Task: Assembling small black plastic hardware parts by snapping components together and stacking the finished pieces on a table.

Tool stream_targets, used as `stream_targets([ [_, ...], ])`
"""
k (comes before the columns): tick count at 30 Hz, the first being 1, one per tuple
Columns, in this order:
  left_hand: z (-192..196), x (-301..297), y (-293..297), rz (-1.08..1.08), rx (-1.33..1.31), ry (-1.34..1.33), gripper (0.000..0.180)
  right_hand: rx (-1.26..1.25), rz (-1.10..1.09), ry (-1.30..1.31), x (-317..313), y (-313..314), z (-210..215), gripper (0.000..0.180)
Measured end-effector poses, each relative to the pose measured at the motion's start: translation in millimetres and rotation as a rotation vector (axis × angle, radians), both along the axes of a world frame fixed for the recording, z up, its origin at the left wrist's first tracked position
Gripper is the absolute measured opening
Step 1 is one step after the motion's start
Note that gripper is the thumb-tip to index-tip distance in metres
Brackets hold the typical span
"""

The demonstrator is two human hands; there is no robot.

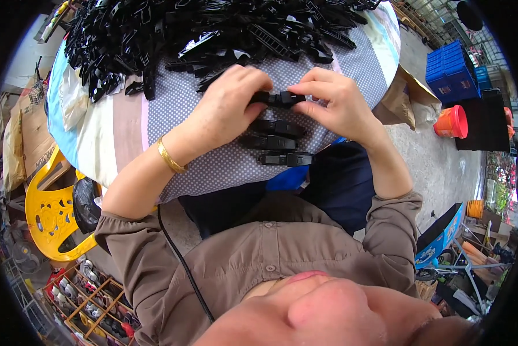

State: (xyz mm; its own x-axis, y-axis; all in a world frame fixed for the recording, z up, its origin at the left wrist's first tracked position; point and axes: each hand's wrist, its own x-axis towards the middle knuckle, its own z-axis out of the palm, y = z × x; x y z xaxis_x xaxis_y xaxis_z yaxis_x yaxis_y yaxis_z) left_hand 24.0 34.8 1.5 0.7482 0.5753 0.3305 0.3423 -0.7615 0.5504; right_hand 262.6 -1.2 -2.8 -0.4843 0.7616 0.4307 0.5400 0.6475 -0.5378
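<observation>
My left hand (229, 104) and my right hand (338, 102) meet over the near part of a cloth-covered table. Between them is a black plastic part (283, 99), pinched at its left end by my left fingers and at its right end by my right thumb and forefinger. Just below it, on the dotted cloth, several similar black plastic pieces (286, 158) lie sideways in a rough row, close to the table's near edge. Beyond my hands spreads a large heap of black plastic pieces (213, 29), some long and slotted like small ladders.
The round table's striped and dotted cloth (129, 124) reaches toward my lap. A yellow plastic chair (48, 210) stands at the left, above a divided rack (91, 300). On the right floor are a blue crate (452, 72), a red bucket (452, 122) and a cardboard box (398, 98).
</observation>
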Motion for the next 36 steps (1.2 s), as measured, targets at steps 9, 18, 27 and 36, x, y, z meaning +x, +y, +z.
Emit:
stream_targets([
  [9,4,-5,-1,0.163,-0.092,0.071,0.015,0.039,-0.089,-0.146,1,-8,10,0.027],
  [18,2,-2,1,0.013,-0.011,0.043,0.021,-0.036,0.048,0.022,-10,-1,0,0.020],
  [27,24,-32,16,0.443,0.171,0.348,0.029,0.325,-0.472,-0.078,37,30,-12,0.015],
  [36,5,-13,1,0.243,0.355,0.219,0.010,0.338,-0.266,-0.078,18,23,-12,0.019],
])
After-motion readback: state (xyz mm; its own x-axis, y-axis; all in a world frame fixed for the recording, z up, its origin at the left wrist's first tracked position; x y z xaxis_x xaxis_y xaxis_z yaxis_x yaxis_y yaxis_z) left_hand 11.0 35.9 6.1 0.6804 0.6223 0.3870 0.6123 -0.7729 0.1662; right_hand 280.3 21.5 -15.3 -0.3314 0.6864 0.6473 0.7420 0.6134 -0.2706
